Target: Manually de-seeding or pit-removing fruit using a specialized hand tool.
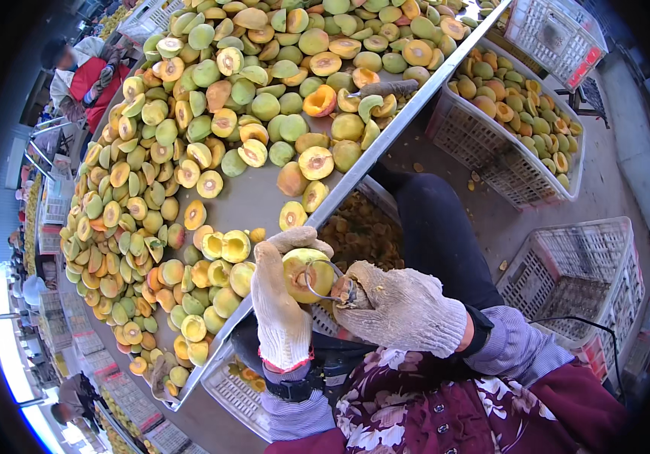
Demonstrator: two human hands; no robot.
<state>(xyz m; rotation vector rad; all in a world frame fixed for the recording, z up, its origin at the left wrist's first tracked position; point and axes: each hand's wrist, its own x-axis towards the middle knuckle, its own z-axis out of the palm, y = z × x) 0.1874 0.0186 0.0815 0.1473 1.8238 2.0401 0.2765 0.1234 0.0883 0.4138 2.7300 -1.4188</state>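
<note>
My left hand (285, 301), in a white knitted glove, holds a halved yellow-green fruit (300, 274) with its cut face towards my right. My right hand (401, 306), gloved alike, grips a pitting tool with a curved wire loop (309, 279); the loop lies against the fruit's cut face. Both hands are just over the metal edge (353, 176) of a table heaped with halved fruit (194, 170). Several hollowed halves (236, 246) lie close beside my left hand. Another tool with a wrapped handle (388, 88) rests on the fruit farther up the table.
A white plastic crate full of fruit halves (500, 133) stands at the right, with another crate (580, 284) nearer me. Below the table edge, a container holds brown-yellow scraps (367, 232). A crate (240, 394) sits by my legs. A person in a red apron (89, 85) is across the table.
</note>
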